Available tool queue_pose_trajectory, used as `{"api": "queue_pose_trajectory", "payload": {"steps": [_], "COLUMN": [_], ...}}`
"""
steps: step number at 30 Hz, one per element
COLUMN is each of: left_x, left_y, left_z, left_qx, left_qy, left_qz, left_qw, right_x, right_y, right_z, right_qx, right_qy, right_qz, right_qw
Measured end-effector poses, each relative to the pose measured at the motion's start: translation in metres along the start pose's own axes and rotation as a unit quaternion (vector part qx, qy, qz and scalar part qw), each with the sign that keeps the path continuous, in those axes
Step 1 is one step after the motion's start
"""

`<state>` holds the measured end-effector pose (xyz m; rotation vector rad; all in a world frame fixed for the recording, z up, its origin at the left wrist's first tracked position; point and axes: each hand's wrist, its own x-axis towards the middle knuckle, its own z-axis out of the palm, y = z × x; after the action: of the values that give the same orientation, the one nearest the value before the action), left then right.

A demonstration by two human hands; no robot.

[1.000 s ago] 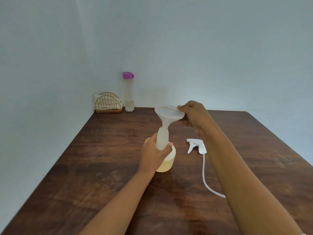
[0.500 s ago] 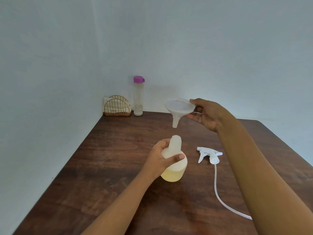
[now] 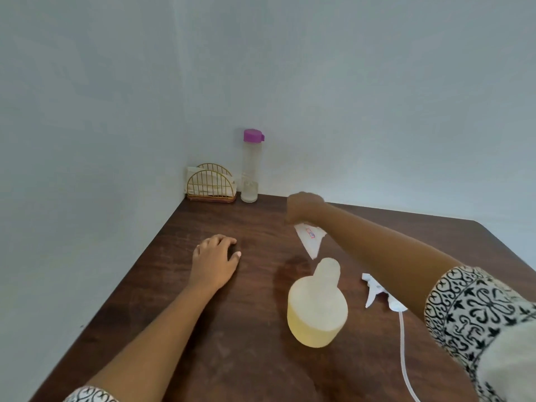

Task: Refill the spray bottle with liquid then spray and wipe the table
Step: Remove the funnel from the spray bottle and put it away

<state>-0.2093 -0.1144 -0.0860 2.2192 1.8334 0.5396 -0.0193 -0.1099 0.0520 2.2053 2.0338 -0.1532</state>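
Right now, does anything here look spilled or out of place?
The translucent plastic spray bottle of yellowish liquid stands uncapped; its white trigger sprayer head lies on the brown wooden table beside it. A darker patch by the neck could be spill or shadow.

You are in what looks like a plain room of a home, at a dining corner. The dark wooden table (image 3: 232,358) sits in the angle where two bare, pale blue-grey walls (image 3: 377,82) meet. In that far corner stand a gold wire napkin holder (image 3: 209,184) with paper napkins (image 3: 192,176) in it and, just beside it, a tall clear bottle (image 3: 251,169) with a purple cap (image 3: 252,135).
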Motion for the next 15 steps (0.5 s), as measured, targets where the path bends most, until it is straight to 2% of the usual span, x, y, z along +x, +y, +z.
{"api": "queue_pose_trajectory", "payload": {"steps": [3,5,8,11,13,15], "left_x": [0.0,0.0,0.0,-0.001,-0.001,-0.001], "left_y": [-0.001,-0.002,-0.001,0.0,0.0,0.0], "left_z": [0.006,0.008,0.008,0.007,0.006,0.006], "left_qx": [0.012,0.017,0.027,0.027,0.029,0.03], "left_qy": [0.026,0.036,0.037,0.034,0.035,0.035], "left_qz": [0.012,0.016,0.02,0.019,0.02,0.02], "left_qw": [1.0,0.999,0.999,0.999,0.999,0.999], "right_x": [0.008,0.009,0.006,0.001,-0.007,-0.029], "right_y": [-0.017,-0.023,-0.025,-0.018,-0.004,0.016], "right_z": [0.019,0.03,0.044,0.042,0.032,0.02], "right_qx": [-0.108,-0.13,-0.128,-0.062,0.006,0.131], "right_qy": [-0.092,-0.124,-0.151,-0.17,-0.116,0.029], "right_qz": [-0.035,-0.062,-0.1,-0.141,-0.19,-0.216], "right_qw": [0.989,0.982,0.975,0.973,0.975,0.967]}}
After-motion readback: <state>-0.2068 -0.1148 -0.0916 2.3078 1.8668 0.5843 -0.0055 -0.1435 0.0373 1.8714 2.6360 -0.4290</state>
